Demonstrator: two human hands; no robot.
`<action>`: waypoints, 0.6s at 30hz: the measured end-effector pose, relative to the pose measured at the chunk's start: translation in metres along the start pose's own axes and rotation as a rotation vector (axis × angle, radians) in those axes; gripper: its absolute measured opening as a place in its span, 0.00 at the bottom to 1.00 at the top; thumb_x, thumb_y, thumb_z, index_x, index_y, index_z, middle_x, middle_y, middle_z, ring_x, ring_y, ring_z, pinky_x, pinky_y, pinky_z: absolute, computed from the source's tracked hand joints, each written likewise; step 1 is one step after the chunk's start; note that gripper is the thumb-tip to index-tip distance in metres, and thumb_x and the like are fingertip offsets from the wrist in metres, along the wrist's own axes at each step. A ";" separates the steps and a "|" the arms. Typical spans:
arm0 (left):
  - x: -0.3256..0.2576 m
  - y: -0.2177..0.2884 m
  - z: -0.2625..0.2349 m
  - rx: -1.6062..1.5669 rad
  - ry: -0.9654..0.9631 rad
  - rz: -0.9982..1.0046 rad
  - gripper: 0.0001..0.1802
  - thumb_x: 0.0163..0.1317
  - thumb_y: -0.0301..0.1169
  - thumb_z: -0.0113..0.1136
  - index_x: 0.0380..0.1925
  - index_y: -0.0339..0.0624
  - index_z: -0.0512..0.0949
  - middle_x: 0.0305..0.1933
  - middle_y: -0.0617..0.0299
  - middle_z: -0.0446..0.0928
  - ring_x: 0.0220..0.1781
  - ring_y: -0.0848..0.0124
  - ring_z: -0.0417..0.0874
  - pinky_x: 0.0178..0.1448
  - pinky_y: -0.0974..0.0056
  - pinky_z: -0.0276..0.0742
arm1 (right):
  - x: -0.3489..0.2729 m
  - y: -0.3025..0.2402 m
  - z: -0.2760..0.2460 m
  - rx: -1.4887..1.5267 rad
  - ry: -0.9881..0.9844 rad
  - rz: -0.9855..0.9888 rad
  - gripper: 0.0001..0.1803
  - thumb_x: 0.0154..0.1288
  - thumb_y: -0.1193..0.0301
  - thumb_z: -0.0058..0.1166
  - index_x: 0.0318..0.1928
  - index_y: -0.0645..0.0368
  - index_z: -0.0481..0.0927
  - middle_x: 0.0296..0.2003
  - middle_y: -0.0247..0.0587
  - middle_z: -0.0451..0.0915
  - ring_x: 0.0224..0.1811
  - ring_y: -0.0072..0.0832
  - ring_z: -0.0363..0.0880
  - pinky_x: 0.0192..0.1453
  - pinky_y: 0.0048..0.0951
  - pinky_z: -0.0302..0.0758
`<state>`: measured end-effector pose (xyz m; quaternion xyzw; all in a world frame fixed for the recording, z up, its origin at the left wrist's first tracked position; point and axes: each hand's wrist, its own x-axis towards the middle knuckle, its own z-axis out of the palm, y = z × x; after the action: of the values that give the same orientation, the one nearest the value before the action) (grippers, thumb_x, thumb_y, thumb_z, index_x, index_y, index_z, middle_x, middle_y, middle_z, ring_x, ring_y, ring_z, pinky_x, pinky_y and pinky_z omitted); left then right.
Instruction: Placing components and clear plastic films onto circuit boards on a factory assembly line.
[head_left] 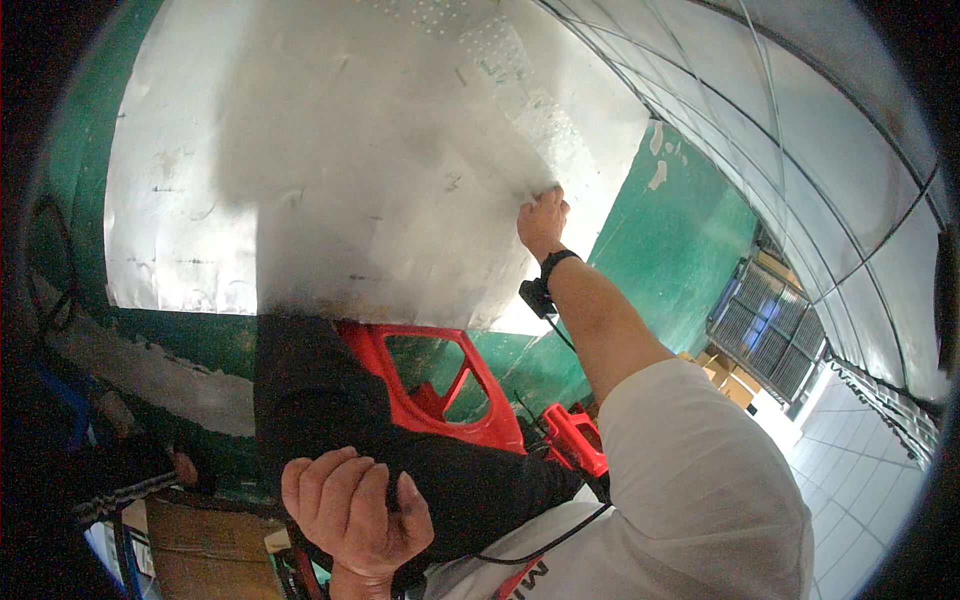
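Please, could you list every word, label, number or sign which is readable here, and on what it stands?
White shirt: large dark letters near the lower edge, partly cut off; not copied here.
Metal sheet: small faint marks, no readable text.
Nothing else readable.

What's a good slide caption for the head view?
Right hand over a silvery sheet on a green surface, left hand loosely curled.

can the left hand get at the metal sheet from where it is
Probably not without stretching: the left hand is held back, with black trousers between it and the metal sheet.
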<state>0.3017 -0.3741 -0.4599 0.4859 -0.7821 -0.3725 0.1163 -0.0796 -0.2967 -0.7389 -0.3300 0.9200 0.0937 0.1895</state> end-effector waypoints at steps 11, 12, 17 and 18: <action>-0.002 -0.001 0.002 -0.013 0.005 0.008 0.08 0.46 0.33 0.57 0.23 0.42 0.72 0.27 0.61 0.72 0.35 0.62 0.76 0.41 0.53 0.66 | 0.051 -0.002 -0.030 -0.053 -0.145 0.141 0.23 0.56 0.67 0.49 0.49 0.70 0.70 0.59 0.51 0.58 0.61 0.50 0.57 0.63 0.48 0.59; 0.000 0.000 0.002 -0.026 0.012 0.011 0.08 0.46 0.33 0.57 0.23 0.42 0.72 0.27 0.61 0.72 0.35 0.62 0.76 0.41 0.53 0.66 | 0.067 0.010 -0.033 -0.068 -0.121 0.135 0.24 0.56 0.66 0.49 0.51 0.68 0.70 0.60 0.49 0.58 0.62 0.50 0.56 0.64 0.48 0.58; -0.001 -0.001 -0.001 -0.041 -0.042 -0.004 0.08 0.42 0.29 0.57 0.24 0.41 0.73 0.28 0.59 0.72 0.34 0.58 0.75 0.43 0.51 0.66 | 0.109 0.009 -0.048 -0.057 -0.164 0.261 0.24 0.58 0.64 0.48 0.53 0.63 0.69 0.59 0.48 0.61 0.62 0.49 0.59 0.64 0.47 0.59; 0.001 0.000 -0.001 -0.064 -0.021 0.005 0.08 0.42 0.29 0.57 0.24 0.41 0.73 0.28 0.59 0.72 0.34 0.58 0.75 0.43 0.51 0.66 | 0.134 0.031 -0.053 -0.110 -0.113 0.246 0.23 0.57 0.64 0.48 0.53 0.61 0.70 0.58 0.49 0.63 0.60 0.49 0.62 0.63 0.46 0.61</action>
<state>0.3016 -0.3753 -0.4588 0.4760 -0.7721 -0.4022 0.1246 -0.2102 -0.3655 -0.7443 -0.2190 0.9348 0.1849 0.2097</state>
